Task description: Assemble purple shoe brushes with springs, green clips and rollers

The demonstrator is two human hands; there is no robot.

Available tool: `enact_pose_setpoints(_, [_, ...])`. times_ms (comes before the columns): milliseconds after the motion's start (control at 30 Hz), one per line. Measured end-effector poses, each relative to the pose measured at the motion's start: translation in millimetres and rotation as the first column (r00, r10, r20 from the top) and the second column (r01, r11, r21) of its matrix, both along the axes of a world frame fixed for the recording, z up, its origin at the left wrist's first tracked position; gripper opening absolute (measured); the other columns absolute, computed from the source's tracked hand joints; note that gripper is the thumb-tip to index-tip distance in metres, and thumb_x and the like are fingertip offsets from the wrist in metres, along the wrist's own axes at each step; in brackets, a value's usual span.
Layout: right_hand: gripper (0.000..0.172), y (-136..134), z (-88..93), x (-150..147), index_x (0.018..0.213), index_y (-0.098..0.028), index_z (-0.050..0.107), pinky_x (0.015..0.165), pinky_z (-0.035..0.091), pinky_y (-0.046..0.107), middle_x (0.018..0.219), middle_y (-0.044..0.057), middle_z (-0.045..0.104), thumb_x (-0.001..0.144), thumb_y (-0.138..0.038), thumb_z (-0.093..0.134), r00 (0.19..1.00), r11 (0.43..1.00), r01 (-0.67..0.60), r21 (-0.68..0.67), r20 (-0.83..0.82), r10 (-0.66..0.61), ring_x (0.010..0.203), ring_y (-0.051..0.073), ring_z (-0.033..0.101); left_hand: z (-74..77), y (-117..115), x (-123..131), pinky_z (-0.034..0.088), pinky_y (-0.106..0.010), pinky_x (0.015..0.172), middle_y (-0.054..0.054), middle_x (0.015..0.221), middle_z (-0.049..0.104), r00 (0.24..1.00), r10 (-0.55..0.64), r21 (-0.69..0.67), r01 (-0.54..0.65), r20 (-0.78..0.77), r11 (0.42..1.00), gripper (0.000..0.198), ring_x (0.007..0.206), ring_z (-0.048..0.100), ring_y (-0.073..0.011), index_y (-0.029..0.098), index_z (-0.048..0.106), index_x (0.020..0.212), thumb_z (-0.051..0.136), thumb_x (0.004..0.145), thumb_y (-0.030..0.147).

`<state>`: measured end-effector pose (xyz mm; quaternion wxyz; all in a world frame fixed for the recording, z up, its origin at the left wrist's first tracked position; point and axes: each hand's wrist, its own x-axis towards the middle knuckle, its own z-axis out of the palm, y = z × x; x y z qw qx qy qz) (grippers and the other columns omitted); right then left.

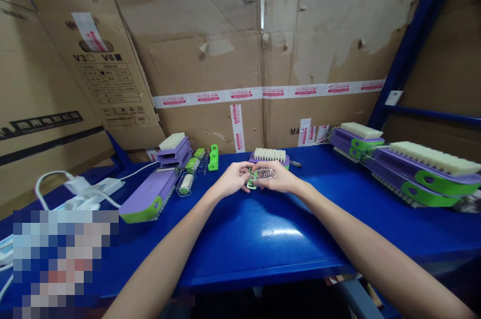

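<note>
Both hands meet over the middle of the blue table, fingers bent inward. My left hand (236,178) is closed, its fingertips at the edge of a small green plastic part (252,185). A shiny metal coil spring (266,174) lies across the fingers of my right hand (283,178), which is closed around it; the spring's left end reaches the green part. Fingers partly hide how the two pieces touch. Right behind the hands sits a purple brush (269,154) with cream bristles facing up, partly covered by them.
Purple-and-green brushes (150,194) lie at left, beside small green-and-white rollers (186,184), loose springs (203,163) and a green bracket (213,157). More brushes (424,169) are stacked at right. A pen-like item (295,163), a white power strip (101,189) and cardboard walls (203,58) surround the blue table (240,244).
</note>
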<state>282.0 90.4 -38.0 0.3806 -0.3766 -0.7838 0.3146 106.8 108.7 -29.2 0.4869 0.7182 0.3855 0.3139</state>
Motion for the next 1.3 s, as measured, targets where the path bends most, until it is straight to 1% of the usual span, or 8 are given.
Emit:
enact_pose_setpoints(233, [0.016,3,-2.1,-2,0.086,-0.014,0.061,0.051,0.045,0.022,0.065,0.001,0.066,0.074,-0.025,0.064,0.996,0.994,0.042,0.102,0.073,-0.05,0.054,0.014,0.061,1.7,2,-4,0.058,-0.031,0.059,-0.009,0.081,0.066,0.999,-0.025,-0.053,0.027,0.03,0.998,0.035,0.069,0.066,-0.0166,0.009,0.059,0.113,0.061,0.079,0.016])
enact_pose_setpoints(433, [0.015,3,-2.8,-1,0.085,-0.014,0.06,0.053,0.046,0.023,0.066,0.002,0.066,0.074,-0.025,0.063,0.997,0.998,0.033,0.056,0.067,-0.036,0.056,0.014,0.061,3.6,-1,-6,0.058,-0.033,0.067,-0.007,0.088,0.065,0.992,-0.114,-0.069,0.118,0.053,0.991,0.046,0.078,0.065,-0.0172,0.012,0.057,0.117,0.068,0.072,0.014])
enact_pose_setpoints(533, [0.016,3,-3.5,-1,0.086,-0.014,0.061,0.053,0.047,0.023,0.07,0.002,0.066,0.073,-0.023,0.064,1.0,0.999,-0.008,0.042,0.015,0.007,0.056,0.013,0.06,2.6,-1,-5,0.058,-0.031,0.062,-0.008,0.089,0.064,0.993,-0.118,-0.03,0.119,0.032,0.992,0.046,0.078,0.064,-0.0174,0.012,0.056,0.118,0.066,0.073,0.015])
enact_pose_setpoints(667, [0.017,5,-4.2,0,0.088,-0.014,0.063,0.053,0.045,0.022,0.072,0.001,0.066,0.074,-0.022,0.063,0.999,0.998,-0.015,0.063,0.039,0.012,0.053,0.01,0.056,1.3,0,-5,0.056,-0.025,0.053,-0.01,0.097,0.064,0.989,-0.148,0.003,0.148,0.02,0.989,0.046,0.075,0.062,-0.0159,0.013,0.057,0.117,0.066,0.072,0.017])
enact_pose_setpoints(833, [0.019,6,-3.9,-1,0.088,-0.013,0.063,0.05,0.043,0.021,0.071,0.001,0.064,0.075,-0.027,0.065,0.999,0.998,0.008,0.058,0.053,-0.011,0.051,0.01,0.054,3.1,-3,-3,0.048,-0.018,0.042,-0.008,0.087,0.062,0.989,-0.145,0.038,0.145,-0.007,0.989,0.049,0.063,0.056,-0.0113,0.012,0.058,0.118,0.066,0.071,0.02])
enact_pose_setpoints(933, [0.021,6,-4.2,-1,0.086,-0.014,0.059,0.047,0.043,0.021,0.069,0.0,0.062,0.073,-0.03,0.067,0.999,1.0,0.0,0.01,0.039,0.0,0.049,0.01,0.054,4.8,-5,-1,0.044,-0.017,0.04,-0.007,0.084,0.061,0.989,-0.142,0.019,0.143,-0.034,0.99,0.052,0.061,0.055,-0.0114,0.011,0.056,0.12,0.066,0.071,0.021])
enact_pose_setpoints(1067, [0.025,4,-4.8,-3,0.088,-0.017,0.054,0.041,0.042,0.02,0.065,-0.003,0.059,0.07,-0.028,0.068,0.999,0.996,0.008,-0.088,-0.035,-0.012,0.045,0.009,0.053,6.9,-7,-2,0.041,-0.016,0.039,-0.004,0.076,0.057,0.991,-0.122,0.007,0.122,-0.06,0.992,0.046,0.057,0.052,-0.0094,0.01,0.06,0.113,0.067,0.069,0.023])
enact_pose_setpoints(1300, [0.024,1,-3.2,-6,0.085,-0.019,0.052,0.036,0.038,0.017,0.059,-0.007,0.055,0.068,-0.025,0.068,0.997,0.985,-0.002,-0.175,-0.078,-0.012,0.04,0.008,0.052,7.8,-9,-1,0.039,-0.016,0.038,-0.002,0.072,0.056,0.991,-0.105,-0.045,0.102,-0.083,0.994,0.039,0.054,0.049,-0.0084,0.01,0.062,0.106,0.06,0.067,0.014])
